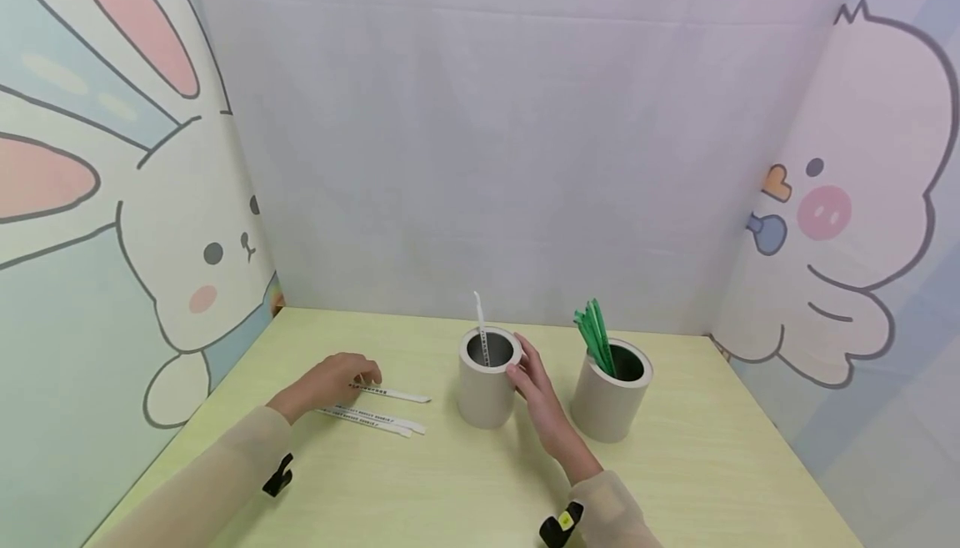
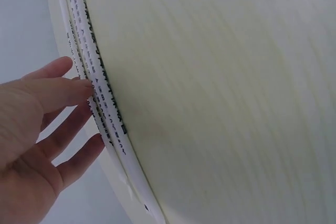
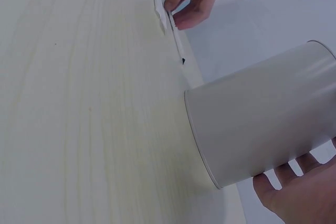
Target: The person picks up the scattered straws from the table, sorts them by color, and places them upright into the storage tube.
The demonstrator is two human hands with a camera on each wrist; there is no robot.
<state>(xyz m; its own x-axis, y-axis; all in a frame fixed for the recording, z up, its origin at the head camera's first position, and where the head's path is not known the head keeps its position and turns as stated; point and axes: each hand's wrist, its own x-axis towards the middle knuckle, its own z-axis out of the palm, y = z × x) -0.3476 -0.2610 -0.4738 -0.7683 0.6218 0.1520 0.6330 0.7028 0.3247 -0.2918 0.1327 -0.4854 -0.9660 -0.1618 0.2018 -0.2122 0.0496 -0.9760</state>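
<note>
At the left of the table, my left hand (image 1: 337, 380) pinches a white paper-wrapped straw (image 1: 401, 396) printed with dark characters. Just in front of it, two more wrapped straws (image 1: 382, 425) lie side by side on the tabletop. My right hand (image 1: 546, 410) holds the right side of a pale grey cylindrical canister (image 1: 483, 399), thumb near its rim. One wrapped straw (image 1: 480, 314) stands tilted inside that upright canister. In the right wrist view, the fingers (image 3: 286, 174) curve along the canister's wall.
A second pale canister (image 1: 606, 406) stands to the right of my right hand, with several green strips (image 1: 594, 335) leaning out of it. The light wood-grain table (image 1: 420, 498) backs onto a grey curtain (image 1: 495, 156), with cartoon-printed panels at both sides.
</note>
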